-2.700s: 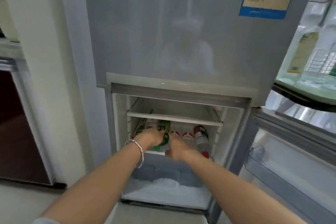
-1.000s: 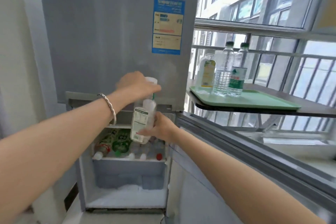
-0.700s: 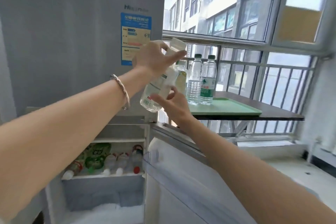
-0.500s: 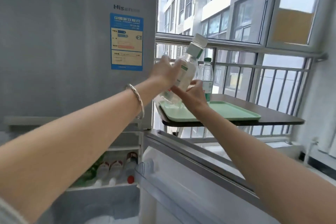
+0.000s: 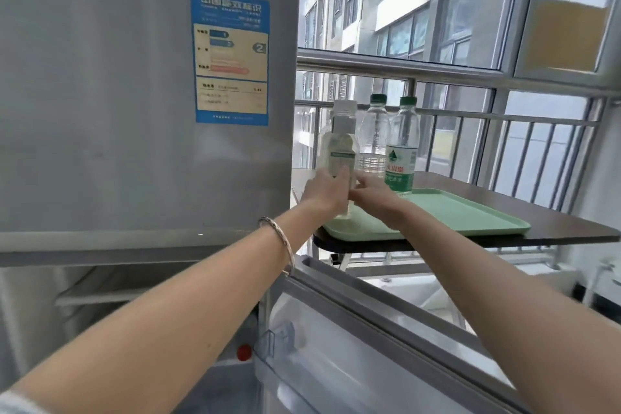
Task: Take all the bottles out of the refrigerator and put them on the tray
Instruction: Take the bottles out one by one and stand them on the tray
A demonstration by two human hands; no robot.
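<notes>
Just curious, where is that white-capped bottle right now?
The white-capped bottle stands upright at the near left corner of the green tray, held between the left hand and right hand.

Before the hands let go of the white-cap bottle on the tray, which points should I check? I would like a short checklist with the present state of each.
1. White-cap bottle upright: ok.
2. Its base over the tray, near the left front corner: ok; whether it fully rests there, cannot tell, as the hands hide the base.
3. Left hand and right hand both on the bottle's lower part: ok.
4. The two green-cap bottles behind stand upright: ok.
5. Free tray area to the right for more bottles: ok.
6. Fridge door open for the next bottle: ok.
</notes>
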